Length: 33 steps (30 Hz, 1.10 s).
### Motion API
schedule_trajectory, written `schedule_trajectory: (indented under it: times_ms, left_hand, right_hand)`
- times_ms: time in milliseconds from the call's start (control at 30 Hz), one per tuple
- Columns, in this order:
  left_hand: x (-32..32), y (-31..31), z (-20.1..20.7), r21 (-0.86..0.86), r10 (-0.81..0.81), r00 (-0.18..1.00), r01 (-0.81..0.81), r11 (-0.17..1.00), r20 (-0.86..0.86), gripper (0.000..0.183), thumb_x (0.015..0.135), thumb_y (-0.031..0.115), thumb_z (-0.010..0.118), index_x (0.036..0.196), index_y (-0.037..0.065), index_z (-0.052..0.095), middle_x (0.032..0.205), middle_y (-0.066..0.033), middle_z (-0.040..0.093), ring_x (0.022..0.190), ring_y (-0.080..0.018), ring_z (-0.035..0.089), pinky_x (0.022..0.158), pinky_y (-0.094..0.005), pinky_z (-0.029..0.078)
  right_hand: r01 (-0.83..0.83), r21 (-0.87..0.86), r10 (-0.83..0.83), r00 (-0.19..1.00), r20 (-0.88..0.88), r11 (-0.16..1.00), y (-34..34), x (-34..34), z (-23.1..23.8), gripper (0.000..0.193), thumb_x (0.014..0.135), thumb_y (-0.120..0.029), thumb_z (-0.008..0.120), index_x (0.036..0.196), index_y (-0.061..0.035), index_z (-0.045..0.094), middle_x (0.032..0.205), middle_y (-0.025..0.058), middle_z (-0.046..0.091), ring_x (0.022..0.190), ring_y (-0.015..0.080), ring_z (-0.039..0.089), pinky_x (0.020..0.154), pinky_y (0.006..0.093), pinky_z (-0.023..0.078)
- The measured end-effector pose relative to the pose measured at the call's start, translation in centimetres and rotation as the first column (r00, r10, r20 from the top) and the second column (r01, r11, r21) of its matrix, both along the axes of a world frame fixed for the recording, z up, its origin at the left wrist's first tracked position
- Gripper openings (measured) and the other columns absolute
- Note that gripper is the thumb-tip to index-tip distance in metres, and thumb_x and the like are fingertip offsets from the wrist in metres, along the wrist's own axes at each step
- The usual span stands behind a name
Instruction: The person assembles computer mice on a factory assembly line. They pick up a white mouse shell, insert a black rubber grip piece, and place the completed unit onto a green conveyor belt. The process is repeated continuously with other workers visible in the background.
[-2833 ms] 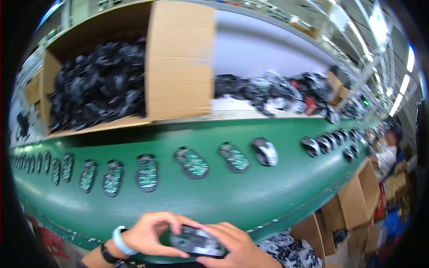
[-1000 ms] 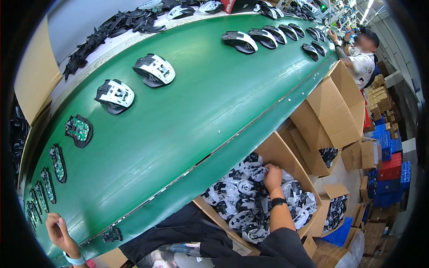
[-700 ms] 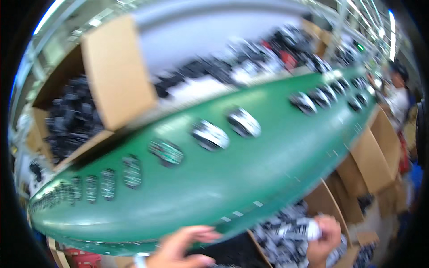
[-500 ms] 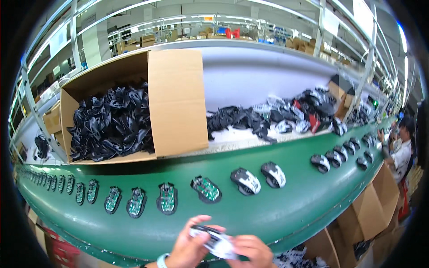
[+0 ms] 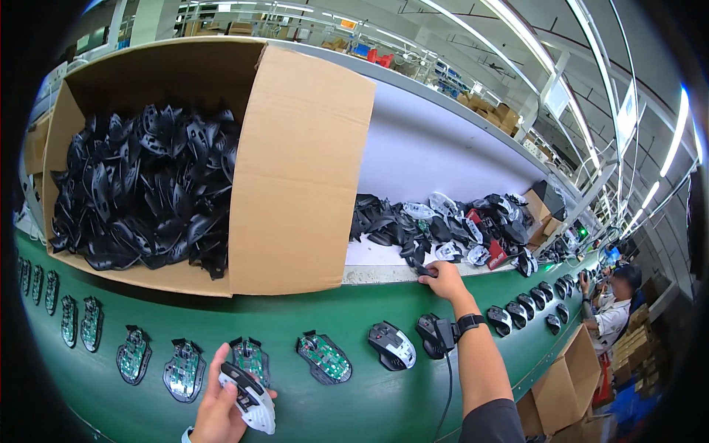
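Observation:
My left hand [image 5: 224, 407], low in front of me, is closed around a black and white computer mouse shell [image 5: 256, 404], tilted with its white end toward me. My right arm stretches forward over the green conveyor belt [image 5: 310, 410]. At the shelf's front edge, my right hand [image 5: 446, 281] pinches a black plastic side piece [image 5: 420, 268] at the rim of a heap of similar black pieces [image 5: 384, 225]. Beneath my right wrist sits a mouse [image 5: 428, 336], partly covered by a wrist device with a cable. Another mouse [image 5: 392, 345] lies to its left.
Open mouse bases with green circuit boards [image 5: 325, 358] line the belt's left side. A big carton [image 5: 295, 177] of black pieces stands behind it. More mice [image 5: 517, 314] lie to the right, where a co-worker [image 5: 611, 310] sits. A carton [image 5: 569, 384] stands beyond the belt edge.
My right hand has let go of the mouse shell and reached forward to the heap. My left hand has moved left, still holding the shell. The view has turned and shifted.

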<state>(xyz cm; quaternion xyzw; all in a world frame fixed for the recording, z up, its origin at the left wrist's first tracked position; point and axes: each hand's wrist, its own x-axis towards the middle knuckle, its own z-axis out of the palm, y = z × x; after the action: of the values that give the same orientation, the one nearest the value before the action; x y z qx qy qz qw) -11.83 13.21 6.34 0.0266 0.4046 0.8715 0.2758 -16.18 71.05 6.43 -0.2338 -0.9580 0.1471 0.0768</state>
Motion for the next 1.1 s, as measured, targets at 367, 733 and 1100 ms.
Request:
schedule_trajectory:
  times_ms: [367,733,1100]
  left_hand:
    - [-0.9,-1.4,0.6,0.445,-0.416,0.884,0.291,0.847,0.214,0.049,0.113,0.042,0.025,0.155,0.018,0.033,0.139,-0.0261,0.056,0.111,-0.0432,0.067,0.096,-0.0525,0.057]
    - [-0.5,-1.9,1.2,0.530,-0.516,0.836,0.356,0.769,0.187,0.049,0.113,0.041,0.027,0.154,0.015,0.037,0.135,-0.0186,0.059,0.111,-0.0337,0.069,0.095,-0.0475,0.058]
    - [-0.4,-2.4,1.2,0.520,-0.494,0.841,0.327,0.789,0.221,0.050,0.114,0.041,0.028,0.153,0.014,0.040,0.142,-0.0121,0.056,0.120,-0.0271,0.066,0.103,-0.0440,0.055]
  right_hand:
    - [-0.773,-0.174,0.656,0.615,-0.437,0.610,-32.3,12.6,10.1,0.020,0.086,-0.010,0.074,0.099,-0.0002,0.062,0.091,0.0167,0.061,0.084,0.0330,0.060,0.076,0.0426,0.049]
    - [-0.919,0.072,0.889,0.353,-0.290,0.389,-39.1,9.8,9.6,0.049,0.070,-0.047,0.090,0.079,-0.0097,0.059,0.084,0.0068,0.047,0.078,0.0264,0.046,0.069,0.0383,0.036]
    - [-0.904,0.026,0.818,0.373,-0.438,0.426,-39.6,8.4,6.5,0.079,0.062,-0.050,0.096,0.114,-0.0088,0.052,0.095,0.0094,0.052,0.086,0.0273,0.048,0.077,0.0404,0.038]
